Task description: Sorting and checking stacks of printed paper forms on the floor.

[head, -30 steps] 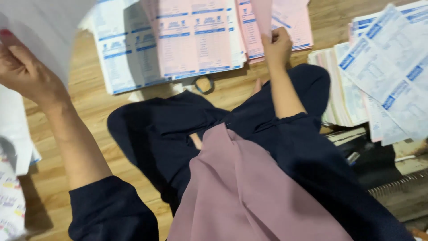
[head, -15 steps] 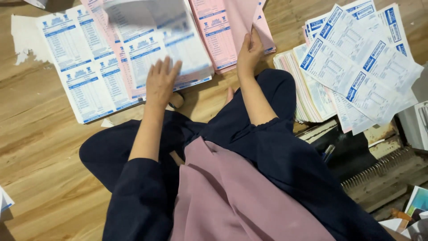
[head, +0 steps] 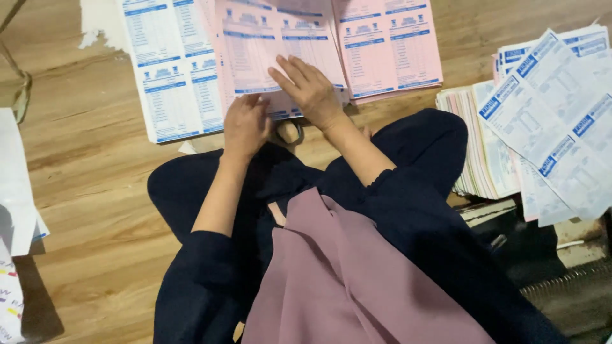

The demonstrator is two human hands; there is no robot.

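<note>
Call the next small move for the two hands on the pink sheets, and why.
Probably square the top pink sheet against the stack. The right hand lies flat on its lower edge, the left hand pinches the near edge beside it, and the sheet sits slightly skewed over the white forms beneath.

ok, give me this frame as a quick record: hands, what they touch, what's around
left hand: palm down on the near edge of the pink printed sheet
right hand: fingers spread flat on the same sheet
under it: white form sheet with blue print, on the wooden floor
beside it: second pink sheet
person's right: stack of printed forms, fanned on top
near the hands: small ring-shaped object, kind unclear
posture: seated cross-legged
</note>
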